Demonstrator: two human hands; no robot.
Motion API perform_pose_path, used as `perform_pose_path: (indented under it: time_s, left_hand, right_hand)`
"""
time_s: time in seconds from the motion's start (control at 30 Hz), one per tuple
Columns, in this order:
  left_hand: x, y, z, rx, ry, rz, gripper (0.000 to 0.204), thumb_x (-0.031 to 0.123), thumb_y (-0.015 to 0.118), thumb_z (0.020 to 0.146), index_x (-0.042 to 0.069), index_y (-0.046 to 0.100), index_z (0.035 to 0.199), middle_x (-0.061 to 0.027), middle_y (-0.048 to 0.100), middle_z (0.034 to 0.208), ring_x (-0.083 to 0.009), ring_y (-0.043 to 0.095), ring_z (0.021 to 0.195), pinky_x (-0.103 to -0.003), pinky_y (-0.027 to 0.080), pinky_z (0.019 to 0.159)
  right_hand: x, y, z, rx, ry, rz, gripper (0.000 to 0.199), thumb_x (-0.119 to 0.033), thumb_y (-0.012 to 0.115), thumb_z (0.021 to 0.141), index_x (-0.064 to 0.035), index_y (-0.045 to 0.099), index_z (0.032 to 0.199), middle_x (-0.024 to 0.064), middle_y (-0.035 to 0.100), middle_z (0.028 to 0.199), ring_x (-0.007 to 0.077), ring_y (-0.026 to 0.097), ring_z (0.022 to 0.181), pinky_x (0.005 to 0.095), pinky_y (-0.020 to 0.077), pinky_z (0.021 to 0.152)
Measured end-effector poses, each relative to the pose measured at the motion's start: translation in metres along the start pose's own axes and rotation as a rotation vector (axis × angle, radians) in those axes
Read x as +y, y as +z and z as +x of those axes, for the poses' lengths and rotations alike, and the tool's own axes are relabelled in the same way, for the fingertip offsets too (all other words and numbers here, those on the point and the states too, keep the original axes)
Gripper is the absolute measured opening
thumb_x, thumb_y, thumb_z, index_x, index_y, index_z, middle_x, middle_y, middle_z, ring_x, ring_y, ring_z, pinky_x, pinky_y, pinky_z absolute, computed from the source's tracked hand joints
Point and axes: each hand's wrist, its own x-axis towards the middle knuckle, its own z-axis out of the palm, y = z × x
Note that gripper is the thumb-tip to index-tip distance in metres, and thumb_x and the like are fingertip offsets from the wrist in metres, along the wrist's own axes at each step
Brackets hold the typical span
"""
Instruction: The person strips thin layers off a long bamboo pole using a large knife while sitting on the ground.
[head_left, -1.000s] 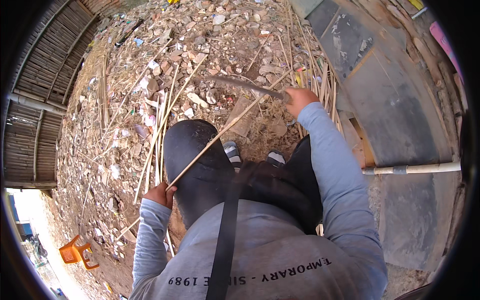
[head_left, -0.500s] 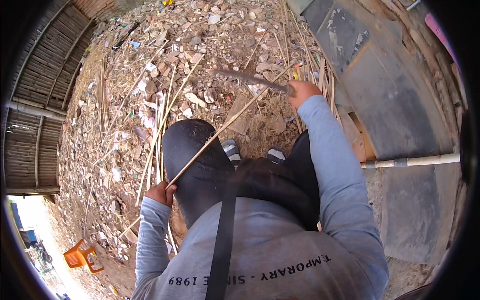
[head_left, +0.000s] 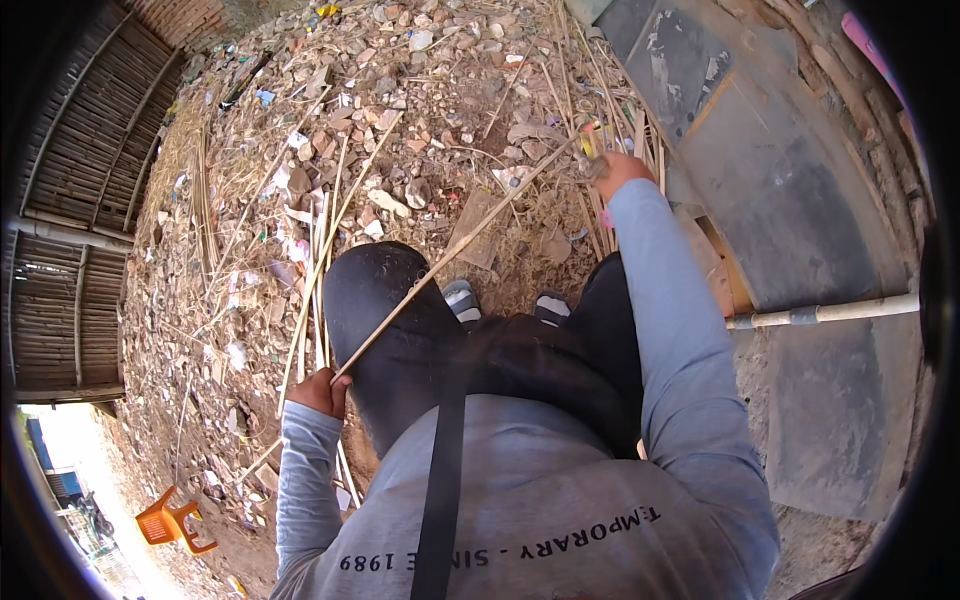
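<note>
My left hand [head_left: 320, 392] is closed around a long, thin bamboo strip [head_left: 440, 262] near its lower end. The strip slants up and right across my dark-trousered left knee, and a short tail sticks out below the hand. At the upper right my right hand [head_left: 624, 173] grips the handle of a long knife [head_left: 598, 168], close to the strip's far end. Little of the blade can be made out now; whether it touches the strip I cannot tell.
More bamboo strips [head_left: 318, 270] lie left of my knee, and others [head_left: 650, 150] at the upper right. Rubble and stones [head_left: 390, 165] cover the ground. Dark panels [head_left: 800, 220] lie on the right, with a pale pole [head_left: 860, 312]. An orange plastic chair [head_left: 175, 522] stands lower left.
My right hand has moved slightly right and up. The knife's blade, stretched out leftward across the strip before, has swung out of clear sight. The left hand has kept its hold, almost still.
</note>
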Motion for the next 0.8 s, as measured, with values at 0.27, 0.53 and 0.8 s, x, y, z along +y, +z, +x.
perform_pose_path:
  time_s: [0.27,0.53,0.8]
  left_hand:
    - [-0.016,0.023,-0.013,0.033,-0.050,-0.121,0.041,0.041,0.052,0.093,0.003,0.056,0.078,-0.0244,0.056,0.059,-0.0458,0.059,0.061,-0.052,0.045,0.055]
    - [-0.001,-0.003,-0.019,0.106,0.027,-0.305,0.037,0.032,0.041,0.098,0.001,0.056,0.083,-0.0234,0.058,0.069,-0.0436,0.059,0.063,-0.049,0.044,0.057]
    - [0.009,-0.009,-0.036,0.076,-0.080,-0.136,0.032,0.034,0.063,0.089,0.003,0.058,0.093,-0.0198,0.064,0.073,-0.0406,0.064,0.069,-0.047,0.050,0.062]
  right_hand:
    - [0.022,0.011,0.017,0.076,0.119,0.103,0.050,-0.031,0.072,0.072,-0.0090,0.064,0.117,0.0167,0.067,0.111,0.0328,0.063,0.104,0.0390,0.0485,0.092]
    - [0.021,0.017,0.019,0.224,0.023,0.391,0.046,-0.034,0.076,0.071,-0.0104,0.067,0.110,0.0139,0.069,0.100,0.0300,0.066,0.093,0.0383,0.0501,0.084]
    - [0.001,0.008,-0.001,0.231,-0.159,0.544,0.040,-0.029,0.076,0.074,-0.0076,0.067,0.107,0.0118,0.071,0.093,0.0274,0.067,0.085,0.0359,0.0510,0.077]
